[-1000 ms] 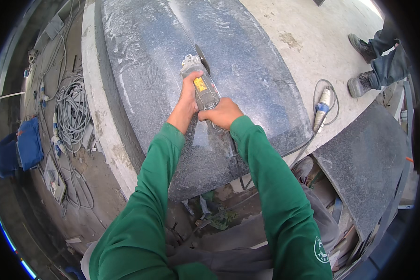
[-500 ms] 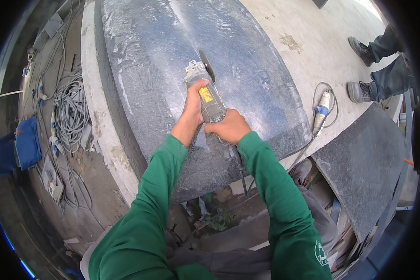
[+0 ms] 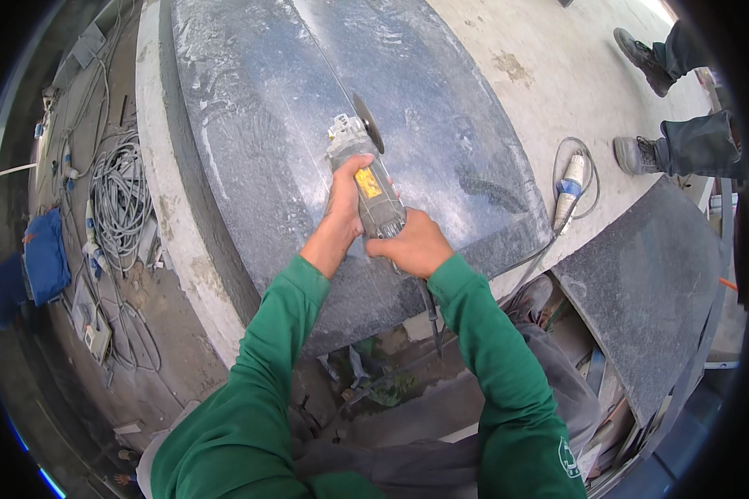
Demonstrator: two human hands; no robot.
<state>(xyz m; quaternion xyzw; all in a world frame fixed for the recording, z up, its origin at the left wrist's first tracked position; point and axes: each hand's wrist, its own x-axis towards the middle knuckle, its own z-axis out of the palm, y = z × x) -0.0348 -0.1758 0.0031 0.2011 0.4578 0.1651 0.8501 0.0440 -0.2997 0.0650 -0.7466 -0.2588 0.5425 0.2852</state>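
Grey angle grinder w/ yellow label: rear end mostly hidden by R hand; L hand covers part of body, most of its own fingers out of view. Label print too sm. to read; can't tell if thin dark round disc touches blue-grey stone slab, whose far end is cut off up top. Dark cord of white-&-blue plug connector vanishes behind green R sleeve. Person in dark trousers, far R, cropped above legs. Sm. orange shape, lower L, too dim to ID.
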